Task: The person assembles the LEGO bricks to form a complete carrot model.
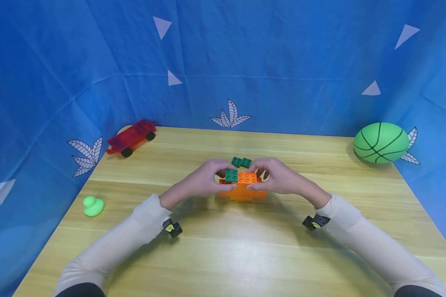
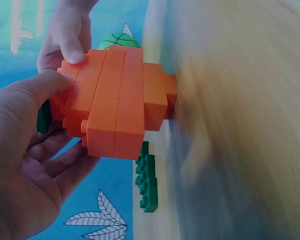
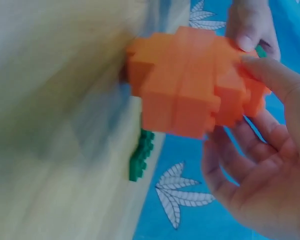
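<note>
A build of orange toy building bricks (image 1: pixel 243 191), stepped in layers and wider in the middle, stands on the table between the hands. One green brick (image 1: pixel 231 175) sits on the left of its studded top. My left hand (image 1: pixel 207 178) holds the build's upper left part, thumb in front and fingers behind, close around the green brick. From the other side my right hand (image 1: pixel 278 177) grips the upper right part, its thumb (image 3: pixel 270 72) on the front face. Behind the build lie green bricks (image 2: pixel 149 182), partly hidden by it in the head view.
On the wooden table (image 1: pixel 223 255), a red toy car (image 1: pixel 133 138) is at the back left and a light green rubber duck (image 1: pixel 93 206) at the left edge. A green ball (image 1: pixel 381 142) rests at the back right. A blue cloth (image 1: pixel 282 53) hangs around the table.
</note>
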`<action>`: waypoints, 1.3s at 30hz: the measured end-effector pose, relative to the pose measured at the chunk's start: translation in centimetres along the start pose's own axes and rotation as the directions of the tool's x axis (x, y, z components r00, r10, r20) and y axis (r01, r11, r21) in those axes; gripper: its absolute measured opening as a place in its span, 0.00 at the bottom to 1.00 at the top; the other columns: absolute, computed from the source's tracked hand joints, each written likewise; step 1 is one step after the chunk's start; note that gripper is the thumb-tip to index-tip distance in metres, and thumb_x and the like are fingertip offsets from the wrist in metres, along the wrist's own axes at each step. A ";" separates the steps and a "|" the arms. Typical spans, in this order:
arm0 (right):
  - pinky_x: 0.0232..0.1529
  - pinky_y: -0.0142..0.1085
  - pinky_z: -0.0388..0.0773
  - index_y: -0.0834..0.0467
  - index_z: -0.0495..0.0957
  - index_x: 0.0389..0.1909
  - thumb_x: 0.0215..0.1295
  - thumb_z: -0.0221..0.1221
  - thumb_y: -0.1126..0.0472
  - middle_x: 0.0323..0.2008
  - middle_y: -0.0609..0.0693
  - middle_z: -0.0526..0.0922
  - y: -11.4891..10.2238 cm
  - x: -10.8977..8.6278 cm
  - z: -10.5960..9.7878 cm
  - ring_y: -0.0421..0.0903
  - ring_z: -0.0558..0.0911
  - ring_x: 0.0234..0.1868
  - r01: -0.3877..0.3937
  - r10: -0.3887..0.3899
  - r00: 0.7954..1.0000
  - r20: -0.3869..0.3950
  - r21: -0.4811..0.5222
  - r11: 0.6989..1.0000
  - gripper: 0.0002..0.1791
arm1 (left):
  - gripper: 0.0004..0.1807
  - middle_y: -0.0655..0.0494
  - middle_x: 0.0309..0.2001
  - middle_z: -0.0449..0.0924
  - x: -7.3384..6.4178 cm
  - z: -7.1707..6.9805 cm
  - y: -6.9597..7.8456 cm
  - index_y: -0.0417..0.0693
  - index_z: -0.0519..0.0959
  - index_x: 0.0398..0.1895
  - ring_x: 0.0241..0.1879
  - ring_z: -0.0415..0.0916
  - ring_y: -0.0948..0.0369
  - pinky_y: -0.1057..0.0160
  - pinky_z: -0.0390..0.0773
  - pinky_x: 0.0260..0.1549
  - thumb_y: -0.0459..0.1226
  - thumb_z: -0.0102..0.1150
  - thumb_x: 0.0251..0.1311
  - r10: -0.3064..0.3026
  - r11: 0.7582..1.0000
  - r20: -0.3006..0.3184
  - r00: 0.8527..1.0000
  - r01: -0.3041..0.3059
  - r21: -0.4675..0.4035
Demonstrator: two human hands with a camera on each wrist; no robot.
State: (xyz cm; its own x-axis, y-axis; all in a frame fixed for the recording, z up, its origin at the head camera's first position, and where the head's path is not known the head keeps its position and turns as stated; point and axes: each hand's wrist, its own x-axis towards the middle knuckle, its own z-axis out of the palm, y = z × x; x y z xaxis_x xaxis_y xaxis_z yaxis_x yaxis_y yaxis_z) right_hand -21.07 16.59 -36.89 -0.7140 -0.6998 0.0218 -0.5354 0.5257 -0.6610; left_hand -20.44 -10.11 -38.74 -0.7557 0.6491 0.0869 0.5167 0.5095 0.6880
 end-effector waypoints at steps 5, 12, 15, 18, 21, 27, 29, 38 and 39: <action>0.55 0.48 0.82 0.57 0.82 0.58 0.73 0.62 0.53 0.53 0.53 0.86 1.4 0.8 -1.7 0.50 0.84 0.52 -0.039 0.036 0.997 0.075 0.038 0.999 0.18 | 0.22 0.59 0.45 0.84 -0.1 0.2 -0.1 0.49 0.81 0.58 0.41 0.78 0.62 0.58 0.83 0.54 0.46 0.69 0.63 0.001 1.000 0.001 1.000 -0.001 0.005; 0.54 0.51 0.84 0.65 0.82 0.58 0.72 0.63 0.59 0.55 0.62 0.85 4.9 3.7 -2.1 0.58 0.86 0.51 -0.113 0.113 0.994 -0.005 -0.095 0.989 0.18 | 0.21 0.60 0.44 0.84 -0.1 0.0 0.2 0.51 0.82 0.57 0.41 0.78 0.62 0.60 0.83 0.46 0.47 0.69 0.63 -0.024 1.000 0.022 0.999 0.025 -0.019; 0.54 0.51 0.84 0.66 0.81 0.59 0.71 0.65 0.60 0.55 0.63 0.85 6.0 5.0 -1.3 0.59 0.87 0.51 -0.151 0.153 0.988 0.000 -0.155 0.976 0.20 | 0.21 0.61 0.43 0.83 -0.2 0.0 0.2 0.52 0.82 0.57 0.40 0.77 0.62 0.62 0.82 0.43 0.47 0.69 0.63 -0.034 0.999 0.025 0.999 0.035 -0.027; 0.55 0.52 0.83 0.68 0.79 0.60 0.70 0.65 0.58 0.54 0.64 0.85 6.4 6.2 -0.6 0.58 0.86 0.51 -0.177 0.184 0.983 0.013 -0.207 0.962 0.24 | 0.22 0.61 0.43 0.83 -0.2 -0.1 0.2 0.52 0.81 0.58 0.41 0.77 0.62 0.64 0.81 0.43 0.47 0.70 0.63 -0.044 0.998 0.026 0.999 0.045 -0.034; 0.55 0.52 0.81 0.68 0.78 0.61 0.67 0.68 0.55 0.53 0.64 0.85 6.3 6.9 -0.2 0.56 0.84 0.48 -0.211 0.220 0.975 0.014 -0.226 0.951 0.27 | 0.23 0.61 0.44 0.83 -0.2 -0.1 0.2 0.52 0.81 0.59 0.41 0.78 0.62 0.63 0.82 0.44 0.47 0.70 0.63 -0.050 0.998 0.028 0.998 0.051 -0.040; 0.57 0.53 0.80 0.66 0.80 0.60 0.64 0.71 0.52 0.55 0.62 0.85 6.1 7.7 0.3 0.56 0.83 0.52 -0.243 0.253 0.967 0.011 -0.245 0.939 0.29 | 0.25 0.61 0.44 0.83 -0.1 -0.2 0.2 0.50 0.81 0.61 0.43 0.80 0.63 0.60 0.83 0.51 0.48 0.70 0.63 -0.050 0.998 0.031 0.998 0.052 -0.045; 0.59 0.54 0.80 0.66 0.80 0.60 0.64 0.70 0.51 0.56 0.62 0.85 6.1 7.8 0.4 0.58 0.83 0.56 -0.246 0.258 0.966 0.013 -0.262 0.933 0.29 | 0.25 0.60 0.44 0.83 0.0 -0.1 0.2 0.50 0.81 0.61 0.43 0.80 0.64 0.60 0.84 0.51 0.47 0.70 0.63 -0.051 0.997 0.033 0.998 0.052 -0.051; 0.55 0.51 0.82 0.64 0.83 0.57 0.66 0.69 0.55 0.52 0.61 0.86 6.6 7.5 0.7 0.56 0.84 0.51 -0.239 0.248 0.969 0.004 -0.264 0.935 0.23 | 0.24 0.60 0.43 0.83 0.0 -0.1 0.0 0.50 0.81 0.60 0.43 0.80 0.63 0.64 0.84 0.46 0.47 0.70 0.63 -0.054 0.996 0.032 0.998 0.056 -0.073; 0.53 0.51 0.82 0.64 0.83 0.55 0.66 0.69 0.55 0.51 0.60 0.86 6.5 7.3 0.5 0.55 0.84 0.49 -0.224 0.231 0.973 -0.001 -0.254 0.941 0.22 | 0.24 0.60 0.44 0.83 0.0 -0.1 0.0 0.51 0.81 0.60 0.43 0.81 0.63 0.64 0.84 0.46 0.47 0.70 0.63 -0.056 0.996 0.033 0.998 0.058 -0.075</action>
State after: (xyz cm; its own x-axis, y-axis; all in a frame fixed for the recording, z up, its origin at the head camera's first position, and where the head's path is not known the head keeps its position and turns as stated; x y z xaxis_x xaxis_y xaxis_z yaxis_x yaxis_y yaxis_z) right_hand -29.57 14.63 -41.45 -0.8188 -0.5588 -0.1314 -0.4583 0.7742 -0.4365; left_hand -20.48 -10.21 -38.65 -0.7696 0.6381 0.0244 0.4405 0.5027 0.7438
